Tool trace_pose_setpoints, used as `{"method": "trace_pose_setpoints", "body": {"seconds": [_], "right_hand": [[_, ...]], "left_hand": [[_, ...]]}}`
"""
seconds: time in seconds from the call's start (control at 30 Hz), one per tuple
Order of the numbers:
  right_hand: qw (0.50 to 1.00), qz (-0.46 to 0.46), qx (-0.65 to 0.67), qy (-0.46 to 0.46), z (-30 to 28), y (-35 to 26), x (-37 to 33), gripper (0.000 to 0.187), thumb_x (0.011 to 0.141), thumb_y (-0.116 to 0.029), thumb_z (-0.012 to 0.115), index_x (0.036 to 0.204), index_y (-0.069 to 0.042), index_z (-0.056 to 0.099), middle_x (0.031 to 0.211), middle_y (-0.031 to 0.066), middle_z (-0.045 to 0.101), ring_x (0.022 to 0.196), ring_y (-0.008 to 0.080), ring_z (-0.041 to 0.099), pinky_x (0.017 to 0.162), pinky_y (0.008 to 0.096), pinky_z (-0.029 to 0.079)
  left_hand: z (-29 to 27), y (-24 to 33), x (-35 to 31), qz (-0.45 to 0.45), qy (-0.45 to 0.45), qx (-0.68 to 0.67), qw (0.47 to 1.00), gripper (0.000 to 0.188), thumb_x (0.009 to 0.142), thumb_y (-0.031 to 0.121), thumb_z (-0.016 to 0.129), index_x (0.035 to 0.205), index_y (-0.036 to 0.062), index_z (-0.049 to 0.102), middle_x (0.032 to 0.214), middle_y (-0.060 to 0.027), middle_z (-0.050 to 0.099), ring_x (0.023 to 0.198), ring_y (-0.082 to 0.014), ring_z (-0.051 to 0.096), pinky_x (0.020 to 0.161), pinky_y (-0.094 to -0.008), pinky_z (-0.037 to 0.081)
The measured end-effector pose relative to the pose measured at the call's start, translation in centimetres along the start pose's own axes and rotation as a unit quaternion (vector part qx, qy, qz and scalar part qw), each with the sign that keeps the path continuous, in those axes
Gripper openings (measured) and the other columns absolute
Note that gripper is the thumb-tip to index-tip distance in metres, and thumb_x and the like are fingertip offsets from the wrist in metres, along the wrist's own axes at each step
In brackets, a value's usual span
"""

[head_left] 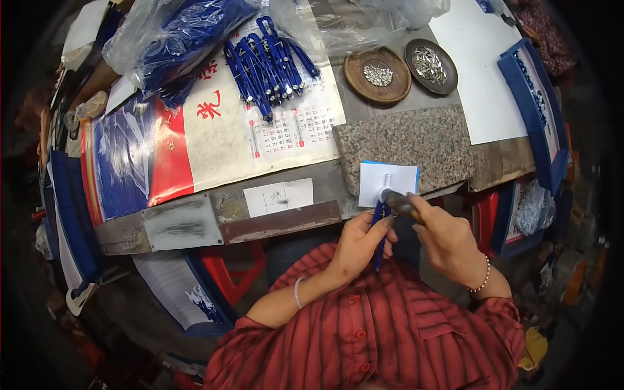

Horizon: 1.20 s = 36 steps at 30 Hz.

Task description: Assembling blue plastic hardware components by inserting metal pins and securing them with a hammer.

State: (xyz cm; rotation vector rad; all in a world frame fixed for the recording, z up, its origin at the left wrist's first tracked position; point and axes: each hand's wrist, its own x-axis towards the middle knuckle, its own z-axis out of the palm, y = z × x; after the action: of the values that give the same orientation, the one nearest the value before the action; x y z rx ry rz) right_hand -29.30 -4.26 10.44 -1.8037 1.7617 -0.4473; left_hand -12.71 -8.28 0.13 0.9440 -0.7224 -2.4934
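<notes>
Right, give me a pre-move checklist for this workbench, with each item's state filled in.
1. Blue strap gripped: ok, held in the left hand at the near edge of the white pad.
2. Dark tool gripped: ok, in the right hand.
3. Pad on the speckled stone block: ok, lying at its near edge.
4. Strap's upper end correctly seated: cannot tell, the tool covers that spot.
5. Left fingers well clear of the tool: probably not ok, the thumb appears very close to it.
6. Small metal pieces contained: ok, the visible piles lie in the wooden dish and the dark dish.
</notes>
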Motion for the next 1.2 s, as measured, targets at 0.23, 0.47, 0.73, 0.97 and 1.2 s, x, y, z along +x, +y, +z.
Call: {"method": "trace_pose_setpoints", "body": {"seconds": [0.23, 0.47, 0.73, 0.97, 1.2], "right_hand": [[1.000, 0.012, -0.008, -0.023, 1.3, 1.2, -0.6, 0.052, 0.079, 0.002, 0.060, 0.128, 0.000, 0.044, 0.089, 0.0169, 0.061, 0.074, 0.0333, 0.062, 0.060, 0.0382, 0.050], [0.998, -0.001, 0.012, 0.058, -0.1, 0.0, -0.8, 0.049, 0.081, -0.001, 0.060, 0.128, 0.000, 0.045, 0.091, 0.0175, 0.062, 0.075, 0.0317, 0.064, 0.061, 0.0363, 0.051], [0.996, 0.088, 0.032, -0.009, 0.7, 1.4, -3.1, 0.048, 0.078, 0.005, 0.059, 0.125, 0.002, 0.048, 0.092, 0.0185, 0.062, 0.075, 0.0310, 0.064, 0.063, 0.0359, 0.051], [0.999, 0.018, -0.016, 0.038, -1.0, -0.6, -2.8, 0.043, 0.078, 0.002, 0.059, 0.121, 0.002, 0.053, 0.101, 0.0188, 0.064, 0.075, 0.0342, 0.064, 0.063, 0.0365, 0.052], [0.999, 0.010, 0.017, 0.045, 1.3, 1.0, -2.0, 0.052, 0.080, -0.006, 0.062, 0.129, -0.003, 0.044, 0.080, 0.0126, 0.061, 0.069, 0.0297, 0.062, 0.056, 0.0371, 0.049]], "left_hand": [[0.0, -0.4, -0.3, 0.004, -0.011, -0.013, 1.000, 0.022, 0.096, 0.021, 0.050, 0.103, 0.0008, 0.056, 0.075, -0.0032, 0.059, 0.057, -0.0083, 0.055, 0.051, -0.0213, 0.044], [0.1, -0.3, -0.4, -0.009, -0.003, -0.027, 1.000, 0.026, 0.096, 0.020, 0.051, 0.112, -0.0005, 0.055, 0.076, -0.0035, 0.059, 0.057, -0.0082, 0.054, 0.054, -0.0206, 0.043], [0.1, -0.4, -0.1, -0.001, -0.003, -0.013, 1.000, 0.026, 0.096, 0.019, 0.050, 0.113, 0.0000, 0.055, 0.076, -0.0039, 0.059, 0.057, -0.0085, 0.055, 0.054, -0.0215, 0.045], [0.0, 0.1, -0.2, -0.017, -0.004, -0.027, 0.999, 0.025, 0.096, 0.019, 0.051, 0.112, 0.0004, 0.055, 0.076, -0.0040, 0.059, 0.057, -0.0085, 0.056, 0.053, -0.0213, 0.045], [0.1, -0.2, 0.1, -0.014, 0.003, -0.002, 1.000, 0.019, 0.096, 0.020, 0.050, 0.093, 0.0020, 0.055, 0.075, -0.0034, 0.059, 0.057, -0.0081, 0.055, 0.054, -0.0212, 0.045]]}}
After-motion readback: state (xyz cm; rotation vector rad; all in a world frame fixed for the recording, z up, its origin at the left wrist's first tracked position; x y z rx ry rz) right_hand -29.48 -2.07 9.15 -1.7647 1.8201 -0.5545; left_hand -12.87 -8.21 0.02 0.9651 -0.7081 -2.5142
